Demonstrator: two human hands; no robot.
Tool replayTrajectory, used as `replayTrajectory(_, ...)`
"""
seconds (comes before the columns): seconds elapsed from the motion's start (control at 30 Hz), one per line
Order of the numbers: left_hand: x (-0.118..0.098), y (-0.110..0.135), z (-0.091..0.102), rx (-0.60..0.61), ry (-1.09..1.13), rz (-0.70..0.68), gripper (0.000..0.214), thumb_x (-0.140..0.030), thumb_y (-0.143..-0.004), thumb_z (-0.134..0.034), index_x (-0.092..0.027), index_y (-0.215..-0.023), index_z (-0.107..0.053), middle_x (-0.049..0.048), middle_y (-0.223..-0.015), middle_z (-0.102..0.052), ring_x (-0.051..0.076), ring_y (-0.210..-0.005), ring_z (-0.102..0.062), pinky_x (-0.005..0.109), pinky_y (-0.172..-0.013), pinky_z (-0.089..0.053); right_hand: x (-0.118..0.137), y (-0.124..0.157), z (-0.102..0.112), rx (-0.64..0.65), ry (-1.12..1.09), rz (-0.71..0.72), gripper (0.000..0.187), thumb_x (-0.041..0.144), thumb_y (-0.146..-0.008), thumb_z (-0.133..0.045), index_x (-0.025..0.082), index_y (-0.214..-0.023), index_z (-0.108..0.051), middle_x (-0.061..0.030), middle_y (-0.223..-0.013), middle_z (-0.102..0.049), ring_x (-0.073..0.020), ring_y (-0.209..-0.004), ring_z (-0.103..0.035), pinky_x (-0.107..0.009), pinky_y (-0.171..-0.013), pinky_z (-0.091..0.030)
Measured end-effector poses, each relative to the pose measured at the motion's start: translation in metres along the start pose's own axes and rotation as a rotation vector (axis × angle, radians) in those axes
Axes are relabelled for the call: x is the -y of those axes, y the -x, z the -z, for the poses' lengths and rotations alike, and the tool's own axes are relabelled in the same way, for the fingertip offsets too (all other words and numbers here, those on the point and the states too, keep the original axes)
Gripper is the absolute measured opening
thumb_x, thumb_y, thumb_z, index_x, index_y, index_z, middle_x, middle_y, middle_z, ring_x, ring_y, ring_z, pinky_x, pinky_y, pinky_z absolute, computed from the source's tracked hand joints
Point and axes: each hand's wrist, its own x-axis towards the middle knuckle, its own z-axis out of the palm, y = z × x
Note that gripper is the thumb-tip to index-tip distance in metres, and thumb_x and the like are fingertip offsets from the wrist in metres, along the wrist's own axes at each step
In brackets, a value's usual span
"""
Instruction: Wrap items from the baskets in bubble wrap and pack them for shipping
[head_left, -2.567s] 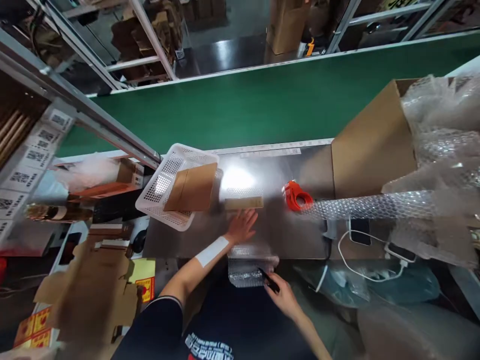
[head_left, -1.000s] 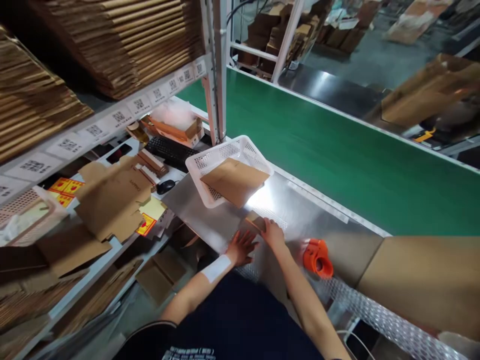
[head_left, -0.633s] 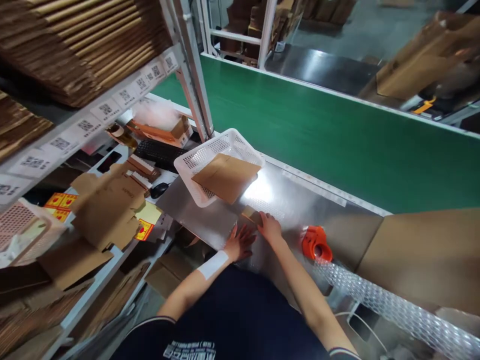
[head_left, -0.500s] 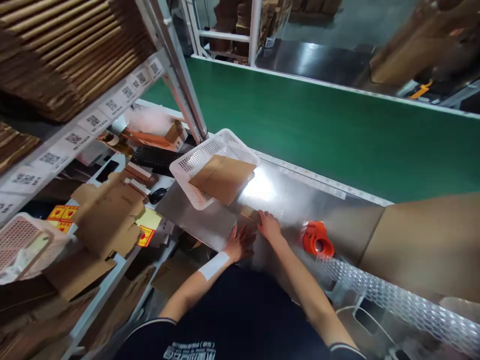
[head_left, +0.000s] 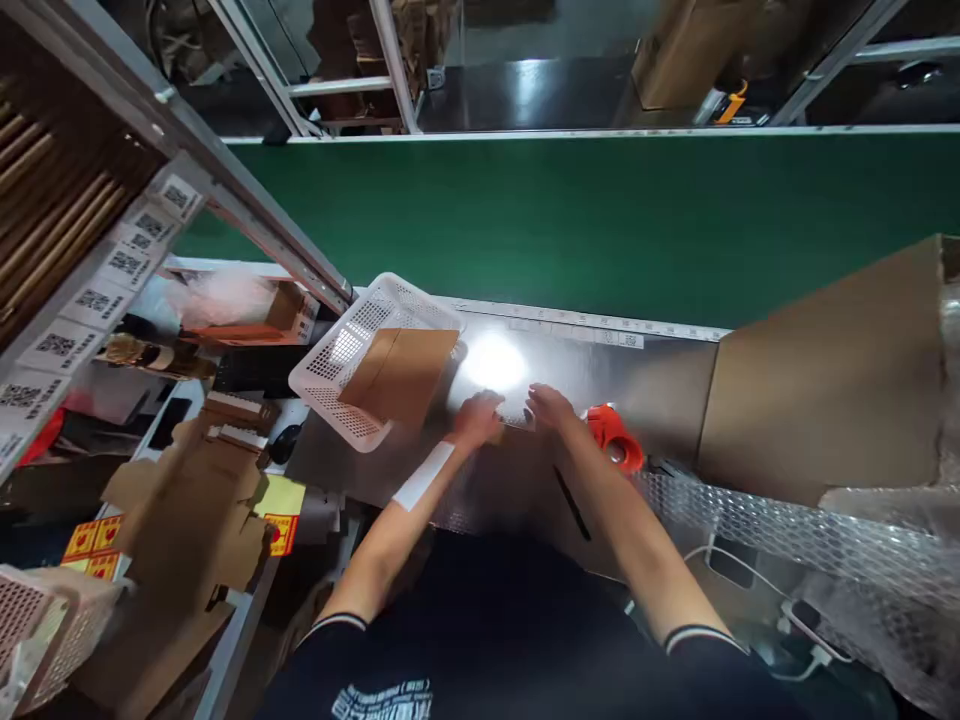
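Note:
Both my hands meet on the shiny metal table. My left hand and my right hand each grip one end of a small bubble-wrapped packet, with the fingers curled on it. What is inside the packet is hidden by the wrap. An orange tape dispenser sits just right of my right hand. A sheet of bubble wrap lies under my forearms at the table's near edge, and a black pen-like tool lies beside my right forearm.
A white mesh basket holding flat cardboard stands left of my hands. A green conveyor belt runs behind the table. A large cardboard box and a bubble wrap roll fill the right. Shelves with cardboard stand at the left.
My view has swung right and squared up to the table. My hands have moved farther onto the table, and the small brown box now sits wrapped in bubble wrap between them.

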Motion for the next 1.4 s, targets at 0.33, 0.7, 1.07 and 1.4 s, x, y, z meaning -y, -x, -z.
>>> replayTrajectory(0.33,0.021,-0.067,0.01,0.065,-0.13,0.081,0.014,-0.016,-0.089,-0.067,-0.012,-0.095,-0.079,0.0168,-0.118,-0.069,0.03,-0.118,-0.062,0.038,-0.097,-0.048,0.004,0.006,-0.01,0.04,-0.041,-0.021,0.024,0.008,-0.091,-0.054,0.018,-0.101,-0.075,-0.0078,-0.108,-0.074,-0.0189,-0.1,-0.065,-0.025,-0.077,-0.044)
replayTrajectory(0.7,0.042,0.039,-0.024,0.02,-0.106,-0.142,0.04,-0.011,-0.101,-0.042,-0.016,-0.13,-0.07,0.0116,-0.138,-0.071,0.024,-0.133,-0.062,0.038,-0.115,-0.046,-0.002,0.079,-0.05,-0.036,-0.068,0.333,0.026,0.015,-0.098,-0.051,0.018,-0.101,-0.076,-0.0108,-0.113,-0.079,-0.0248,-0.108,-0.071,-0.037,-0.095,-0.055)
replayTrajectory(1.07,0.055,0.094,-0.101,-0.157,-0.171,-0.101,0.064,-0.039,-0.103,-0.052,-0.021,-0.164,-0.04,0.0118,-0.169,-0.041,0.033,-0.159,-0.034,0.056,-0.129,-0.027,0.005,0.097,-0.059,-0.16,-0.101,0.317,0.024,0.029,-0.101,-0.055,0.018,-0.103,-0.076,-0.0148,-0.117,-0.077,-0.0306,-0.116,-0.069,-0.053,-0.11,-0.049)
replayTrajectory(1.4,0.021,0.12,-0.12,-0.337,0.109,0.108,0.062,-0.028,-0.093,-0.064,-0.024,-0.154,-0.053,0.0145,-0.158,-0.054,0.034,-0.145,-0.051,0.052,-0.12,-0.04,0.042,0.049,-0.036,0.217,-0.018,0.323,0.039,0.019,-0.084,-0.072,0.018,-0.123,-0.073,-0.0092,-0.121,-0.077,-0.0256,-0.107,-0.071,-0.033,-0.093,-0.054)
